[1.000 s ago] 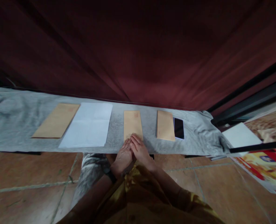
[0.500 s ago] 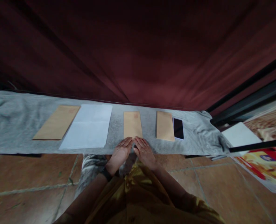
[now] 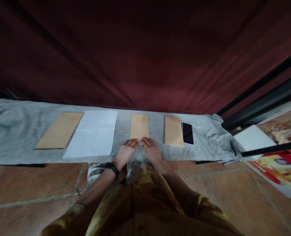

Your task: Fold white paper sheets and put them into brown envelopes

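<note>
A brown paper envelope lies upright in front of me on the grey cloth, with a faint reddish mark near its top right. At its near left corner, my left hand rests with fingers stretched flat on the paper; a dark band circles that wrist. My right hand lies likewise on the near right corner, fingers extended. The envelope's near edge is partly hidden under both hands. To the left are white paper sheets and another brown envelope. On the right lies a brown envelope or small stack.
A dark-screened phone touches the right-hand envelope's side. Grey cloth covers the long narrow surface. Behind it hangs a dark red curtain. At right are black metal bars, a white sheet and a red-yellow printed box.
Both hands have slid slightly apart along the envelope's near edge, fingers still flat on it. The view has shifted a little; the other papers and the phone stay in place.
</note>
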{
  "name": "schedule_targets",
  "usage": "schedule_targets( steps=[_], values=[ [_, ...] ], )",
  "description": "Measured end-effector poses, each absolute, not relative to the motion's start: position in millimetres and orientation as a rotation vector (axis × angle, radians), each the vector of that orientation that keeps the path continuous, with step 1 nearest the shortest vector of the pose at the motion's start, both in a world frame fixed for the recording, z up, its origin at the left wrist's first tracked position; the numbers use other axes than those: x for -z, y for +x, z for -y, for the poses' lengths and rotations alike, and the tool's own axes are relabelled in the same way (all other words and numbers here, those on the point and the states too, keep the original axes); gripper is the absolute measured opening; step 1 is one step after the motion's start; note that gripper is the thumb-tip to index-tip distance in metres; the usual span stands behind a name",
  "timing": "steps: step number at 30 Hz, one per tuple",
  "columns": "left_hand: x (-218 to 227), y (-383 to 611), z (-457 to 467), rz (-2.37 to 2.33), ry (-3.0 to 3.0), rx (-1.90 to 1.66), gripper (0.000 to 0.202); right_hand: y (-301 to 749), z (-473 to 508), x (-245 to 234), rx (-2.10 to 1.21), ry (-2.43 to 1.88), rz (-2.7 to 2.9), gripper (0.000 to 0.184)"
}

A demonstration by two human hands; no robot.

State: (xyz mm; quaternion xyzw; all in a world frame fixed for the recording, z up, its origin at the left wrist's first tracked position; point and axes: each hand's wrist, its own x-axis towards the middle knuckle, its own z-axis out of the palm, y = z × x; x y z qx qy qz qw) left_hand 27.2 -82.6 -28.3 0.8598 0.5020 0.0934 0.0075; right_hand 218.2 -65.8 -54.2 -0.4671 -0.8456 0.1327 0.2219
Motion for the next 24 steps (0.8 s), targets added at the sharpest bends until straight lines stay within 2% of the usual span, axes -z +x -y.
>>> schedule_targets(
  steps=[9,15,24],
  values=[
    [51,46,87,-1.632,2.587,-0.469,0.044,196,71,56,-0.542,-1.273,2.199,0.053],
    [58,36,107,-1.647,2.573,-0.474,0.056,202,91,53,-0.389,-1.266,2.316,0.055],
    [50,29,117,-1.757,2.528,-0.473,0.062,229,101,57,-0.303,-1.311,2.368,0.061]
  ],
)
